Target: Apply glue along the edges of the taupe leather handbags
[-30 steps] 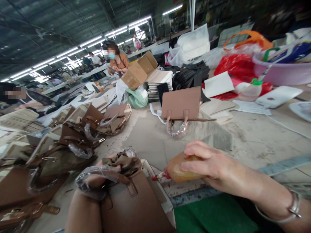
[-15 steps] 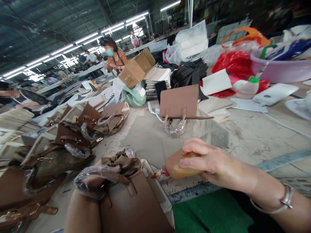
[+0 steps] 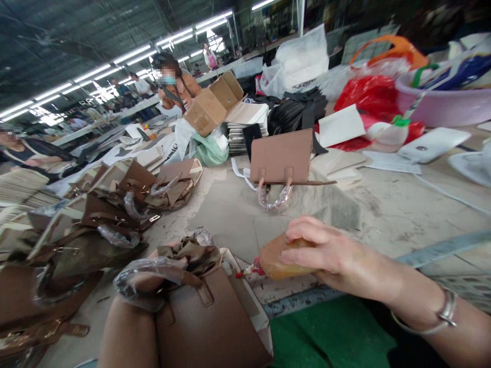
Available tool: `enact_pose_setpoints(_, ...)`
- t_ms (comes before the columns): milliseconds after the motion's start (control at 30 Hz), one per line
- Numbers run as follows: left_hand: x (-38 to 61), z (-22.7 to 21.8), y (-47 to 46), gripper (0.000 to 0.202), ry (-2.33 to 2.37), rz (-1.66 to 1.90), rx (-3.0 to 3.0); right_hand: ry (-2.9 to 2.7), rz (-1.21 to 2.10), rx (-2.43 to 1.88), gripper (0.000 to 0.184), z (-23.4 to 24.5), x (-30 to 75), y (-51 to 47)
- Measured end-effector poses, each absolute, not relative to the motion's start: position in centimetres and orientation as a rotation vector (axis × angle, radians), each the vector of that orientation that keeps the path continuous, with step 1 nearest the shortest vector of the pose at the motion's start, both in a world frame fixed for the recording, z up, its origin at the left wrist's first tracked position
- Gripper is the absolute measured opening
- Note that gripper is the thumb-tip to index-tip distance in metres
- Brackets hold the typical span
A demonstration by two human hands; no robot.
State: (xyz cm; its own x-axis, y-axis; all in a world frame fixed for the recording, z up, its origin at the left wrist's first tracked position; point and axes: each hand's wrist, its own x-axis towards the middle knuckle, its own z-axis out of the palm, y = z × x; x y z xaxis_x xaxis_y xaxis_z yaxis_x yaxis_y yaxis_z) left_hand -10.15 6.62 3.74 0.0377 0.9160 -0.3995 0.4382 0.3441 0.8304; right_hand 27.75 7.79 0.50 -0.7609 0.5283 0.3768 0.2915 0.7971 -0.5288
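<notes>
My right hand [image 3: 320, 250] is wrapped around an amber squeeze bottle [image 3: 286, 258]. The bottle lies nearly level, its red nozzle [image 3: 245, 271] pointing left at the pale open edge of a brown handbag [image 3: 215, 317]. Whether the tip touches that edge, I cannot tell. The handbag leans tilted at the table's front edge. My left hand [image 3: 148, 281] reaches through its plastic-wrapped handle [image 3: 153, 271] and grips it by the bunched olive lining [image 3: 192, 255]; the fingers are mostly hidden behind handle and cloth.
Several similar brown bags [image 3: 126, 204] lie in rows at left. A brown bag panel with a wrapped handle [image 3: 282, 156] lies ahead. Behind are a cardboard box [image 3: 207, 110], stacked boards [image 3: 247, 120], a red plastic bag [image 3: 368, 97] and a lilac basin [image 3: 445, 105]. Other people sit across the tables.
The view has shifted slightly. Bottle and handbag keep nearly the same position relative to each other, and both hands keep their holds. A person in the background has moved an arm.
</notes>
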Motion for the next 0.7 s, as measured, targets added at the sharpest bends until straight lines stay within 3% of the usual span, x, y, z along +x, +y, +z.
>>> enact_pose_setpoints(267,-10.8,3.4,6.9,0.052,1.655,0.562,1.227,-2.596,0.821,-0.615,0.054,1.1,28.1,7.4)
enact_pose_setpoints(467,-11.9,3.1,6.9,0.033,1.647,0.433,1.285,-2.492,0.66,-0.605,0.055,0.5,27.9,8.0)
enact_pose_setpoints(700,-11.7,3.0,6.9,0.03,1.585,0.59,1.265,-2.553,0.895,-0.64,0.056,1.2,28.3,7.5)
